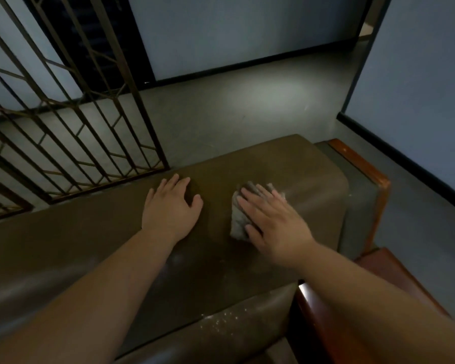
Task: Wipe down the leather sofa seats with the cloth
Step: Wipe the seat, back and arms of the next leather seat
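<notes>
— Forearms fill the near edge, both reaching out over the brown leather sofa (286, 174). What's each hand doing?

— Right hand (271, 219) lies flat, fingers straight, pressing the grey cloth (238, 222) onto the sofa's padded top near its right end. No grip closed round the cloth; it's pinned under the palm. Left hand (170, 208) rests spread and flat on the leather just beside it, holding nothing.

— So which step is this?

— Wiping, I'd judge, with the left hand bracing. Pale specks (221, 321) show on the lower cushion close to the camera, by the wooden armrest (323, 324).

— Next move?

— Probably sliding the cloth along under steady pressure, then working down to that speckled patch. The seats proper look mostly undone.
</notes>
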